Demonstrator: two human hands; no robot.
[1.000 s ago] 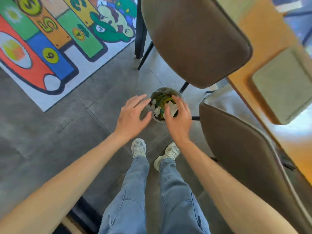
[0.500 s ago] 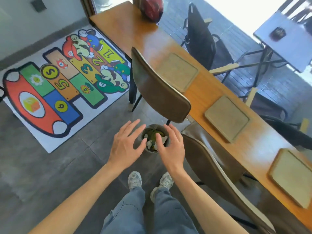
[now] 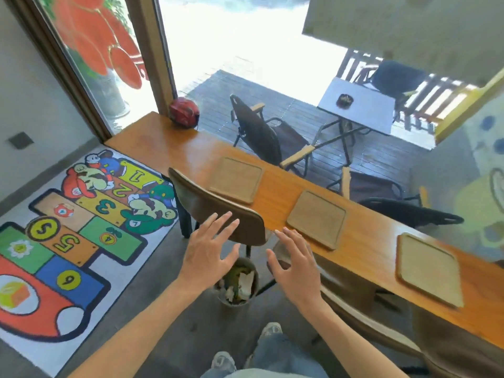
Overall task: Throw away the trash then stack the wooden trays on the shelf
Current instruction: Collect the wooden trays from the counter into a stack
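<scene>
Three flat wooden trays lie in a row on the long wooden counter (image 3: 275, 211): the far tray (image 3: 236, 179), the middle tray (image 3: 317, 219) and the near tray (image 3: 428, 268). A small round bin (image 3: 236, 285) on the floor between my hands holds crumpled paper and green scraps. My left hand (image 3: 209, 249) hovers open above the bin's left side, in front of a chair back. My right hand (image 3: 295, 262) is open too, to the right of the bin and just short of the counter edge. Both hands are empty.
A brown chair (image 3: 218, 208) stands against the counter behind the bin; a second brown chair (image 3: 387, 334) is at my right. A colourful hopscotch rug (image 3: 71, 236) covers the floor on the left. A red helmet (image 3: 184, 112) sits at the counter's far end. No shelf is in view.
My view has lifted from the bin to the counter and the trays. Both hands have risen from the bin's rim and spread, and the white scrap near my right hand now lies in the bin.
</scene>
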